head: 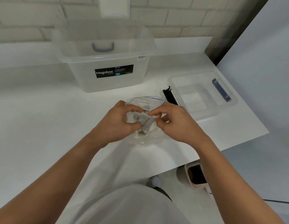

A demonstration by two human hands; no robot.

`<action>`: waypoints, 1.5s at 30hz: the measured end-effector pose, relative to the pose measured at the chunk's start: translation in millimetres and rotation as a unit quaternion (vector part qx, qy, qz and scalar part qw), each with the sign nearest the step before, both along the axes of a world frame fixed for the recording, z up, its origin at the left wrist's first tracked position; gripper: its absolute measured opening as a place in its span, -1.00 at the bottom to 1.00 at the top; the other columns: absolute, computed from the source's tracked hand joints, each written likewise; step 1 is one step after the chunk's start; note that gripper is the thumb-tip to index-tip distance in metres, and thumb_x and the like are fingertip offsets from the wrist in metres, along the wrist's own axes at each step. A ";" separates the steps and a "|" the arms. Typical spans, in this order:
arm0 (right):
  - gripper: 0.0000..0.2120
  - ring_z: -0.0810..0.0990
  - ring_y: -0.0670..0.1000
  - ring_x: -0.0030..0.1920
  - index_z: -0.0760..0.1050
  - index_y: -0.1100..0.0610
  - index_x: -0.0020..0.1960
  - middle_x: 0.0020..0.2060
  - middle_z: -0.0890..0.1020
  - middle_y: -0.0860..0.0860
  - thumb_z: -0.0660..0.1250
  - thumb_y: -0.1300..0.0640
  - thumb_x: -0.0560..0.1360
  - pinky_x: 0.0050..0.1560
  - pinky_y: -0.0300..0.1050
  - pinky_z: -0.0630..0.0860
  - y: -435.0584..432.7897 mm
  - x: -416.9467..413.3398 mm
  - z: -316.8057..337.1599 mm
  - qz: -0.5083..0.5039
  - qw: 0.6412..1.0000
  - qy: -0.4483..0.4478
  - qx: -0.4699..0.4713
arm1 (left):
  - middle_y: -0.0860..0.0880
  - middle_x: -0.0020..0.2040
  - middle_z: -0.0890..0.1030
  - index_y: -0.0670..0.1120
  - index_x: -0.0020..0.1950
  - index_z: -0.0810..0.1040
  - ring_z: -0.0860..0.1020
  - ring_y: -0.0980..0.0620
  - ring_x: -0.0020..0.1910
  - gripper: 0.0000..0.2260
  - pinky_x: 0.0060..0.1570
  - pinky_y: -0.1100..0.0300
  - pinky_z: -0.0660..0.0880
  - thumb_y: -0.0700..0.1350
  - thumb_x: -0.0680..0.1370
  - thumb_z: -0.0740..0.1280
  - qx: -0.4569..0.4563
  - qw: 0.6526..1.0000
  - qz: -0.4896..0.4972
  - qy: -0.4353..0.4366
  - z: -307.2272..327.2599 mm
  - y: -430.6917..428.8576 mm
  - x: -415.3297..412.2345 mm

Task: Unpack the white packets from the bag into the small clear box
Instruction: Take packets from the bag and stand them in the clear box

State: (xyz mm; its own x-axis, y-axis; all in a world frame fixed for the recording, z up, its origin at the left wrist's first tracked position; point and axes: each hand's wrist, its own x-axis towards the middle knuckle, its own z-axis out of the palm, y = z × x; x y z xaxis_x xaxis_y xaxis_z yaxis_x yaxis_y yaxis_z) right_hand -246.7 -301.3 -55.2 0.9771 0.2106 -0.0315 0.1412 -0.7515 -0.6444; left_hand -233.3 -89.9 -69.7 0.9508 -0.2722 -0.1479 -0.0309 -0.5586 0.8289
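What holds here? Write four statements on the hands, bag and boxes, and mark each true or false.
1. The left hand and right hand both hold white packets over the zip bag. True.
2. The small clear box sits left of the bag. False: it sits to the right.
3. The Megabox storage box stands behind the bag. True.
4. A lid covers the small clear box. False: it is open, with one white packet inside.

The left hand (119, 123) and right hand (176, 123) hide most of the white packets (146, 122), so their number cannot be told.
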 end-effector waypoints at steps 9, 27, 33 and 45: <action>-0.71 0.66 -0.10 -0.08 0.68 -0.05 0.16 -0.05 0.65 -0.16 0.40 0.26 0.54 0.04 -0.16 0.62 -7.6 13.6 22.4 0.074 0.997 0.016 0.004 | 0.11 -0.04 0.48 0.19 0.03 0.69 0.47 0.29 -0.19 -0.76 -0.22 0.38 0.30 0.20 0.41 0.51 0.035 0.998 -0.048 0.007 7.7 -9.5 3.4; -0.90 0.75 0.10 -0.09 0.64 0.13 -0.04 -0.08 0.71 0.18 0.51 0.27 0.48 -0.13 -0.04 0.68 -10.5 5.2 19.9 -0.149 0.917 0.164 0.331 | 0.07 -0.11 0.62 0.05 -0.16 0.74 0.55 0.25 -0.39 -0.91 -0.39 0.43 0.41 0.02 0.41 0.57 -0.187 0.963 0.168 0.095 8.8 -23.6 -10.1; -0.80 0.70 0.07 -0.19 0.70 -0.05 0.00 -0.15 0.62 -0.13 0.40 0.23 0.56 -0.10 0.09 0.69 -35.3 21.8 41.7 -0.014 0.991 -0.019 0.134 | 0.13 -0.14 0.62 0.13 -0.21 0.74 0.52 0.31 -0.34 -0.95 -0.40 0.36 0.36 0.04 0.41 0.58 -0.176 0.961 0.199 0.077 11.3 -21.2 -3.7; -0.77 0.65 -0.13 -0.09 0.63 -0.06 0.20 -0.07 0.70 -0.15 0.42 0.16 0.57 0.03 -0.10 0.61 -16.1 36.9 55.6 0.128 0.986 -0.062 -0.087 | 0.06 0.06 0.65 0.11 -0.14 0.77 0.62 0.13 0.02 -0.88 -0.05 0.27 0.50 0.03 0.36 0.60 -0.181 0.968 0.132 0.115 12.0 -28.0 -2.7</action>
State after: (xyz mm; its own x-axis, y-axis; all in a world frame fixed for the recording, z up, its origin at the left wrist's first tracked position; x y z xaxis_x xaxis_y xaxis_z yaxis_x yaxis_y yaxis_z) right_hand -209.8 -317.5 0.4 0.8913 0.4526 0.0271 0.4100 -0.7790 -0.4743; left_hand -236.0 -117.9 -57.7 0.9477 -0.0978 -0.3040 0.2816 -0.1930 0.9399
